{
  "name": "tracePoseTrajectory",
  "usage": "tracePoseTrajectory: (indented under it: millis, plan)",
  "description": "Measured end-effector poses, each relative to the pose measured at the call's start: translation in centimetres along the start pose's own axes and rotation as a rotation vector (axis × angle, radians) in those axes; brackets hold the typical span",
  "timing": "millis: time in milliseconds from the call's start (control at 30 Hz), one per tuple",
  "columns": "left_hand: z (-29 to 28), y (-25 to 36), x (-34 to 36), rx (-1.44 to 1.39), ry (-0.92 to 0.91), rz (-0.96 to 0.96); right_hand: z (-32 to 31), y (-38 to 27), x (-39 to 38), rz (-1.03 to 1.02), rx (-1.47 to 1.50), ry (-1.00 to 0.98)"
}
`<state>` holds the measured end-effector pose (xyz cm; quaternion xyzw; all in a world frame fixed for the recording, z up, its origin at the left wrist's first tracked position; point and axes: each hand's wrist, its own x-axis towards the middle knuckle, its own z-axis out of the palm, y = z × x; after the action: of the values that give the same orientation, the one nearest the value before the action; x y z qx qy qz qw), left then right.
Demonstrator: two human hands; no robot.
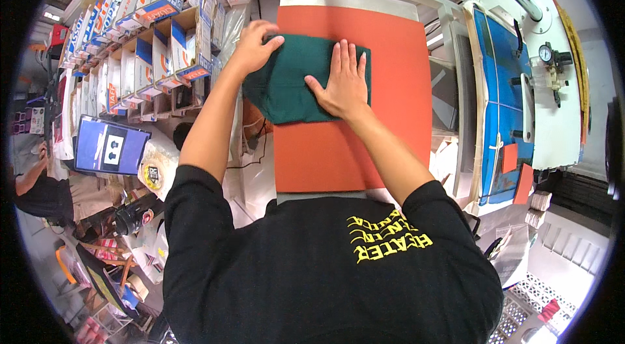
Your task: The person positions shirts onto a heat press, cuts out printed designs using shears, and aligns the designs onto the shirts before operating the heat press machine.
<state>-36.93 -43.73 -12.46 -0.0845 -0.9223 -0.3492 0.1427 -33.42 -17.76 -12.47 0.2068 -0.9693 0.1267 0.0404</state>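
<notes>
Two hands work at one green cloth (299, 87), which lies on an orange pad with its left end reaching past the pad's left edge; the step in hand looks to be smoothing it flat. At far left stand cardboard boxes (159, 61), square-cornered and open-topped, and below them a smooth violet panel (91, 149) with a white card. Next comes the left hand (252, 48), at the cloth's upper left corner, fingers curled and thumb apart from them; whether it pinches any fabric I cannot tell. The cloth seems soft and thin, roughly oblong, rumpled at its lower left and flatter toward the right. On that flatter part rests the right hand (345, 87), palm down, spread wide, gripping nothing. The next move probably calls for drawing the left end straight while the right palm keeps the rest from sliding. Beneath, the pad (351, 162) is matte and even, maybe rubbery. Farther right are a blue panel (495, 70), wrinkled like fabric, and a round gauge (545, 54) on white metal.
</notes>
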Motion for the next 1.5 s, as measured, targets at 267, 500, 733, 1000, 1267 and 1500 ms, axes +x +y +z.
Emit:
tracePoseTrajectory:
  millis: [267, 500, 733, 1000, 1267, 1500]
  plan:
    - [0.4, -0.2, 3.2, -0.386, -0.290, -0.177, -0.1, -0.1, 0.5, -0.001, -0.020, 0.021]
    - [2.1, 3.9, 0.5, 0.230, 0.071, 0.158, 0.0, 1.1, 0.9, 0.042, -0.096, -0.045]
    - [4.6, 7.5, -4.0, 0.449, -0.116, 0.107, -1.5, 5.5, -0.1, -0.020, -0.164, -0.029]
    - [4.8, 10.4, -5.7, 0.347, -0.090, 0.304, -6.4, 6.7, -10.6, -0.339, -0.109, -0.163]
    - [6.2, 12.5, -7.6, 0.362, -0.153, 0.179, -6.6, 7.7, -13.0, -0.129, 0.021, -0.078]
    - [7.1, 15.4, -6.9, 0.453, -0.200, 0.186, -18.5, 13.3, -14.5, -0.036, 0.188, 0.554]
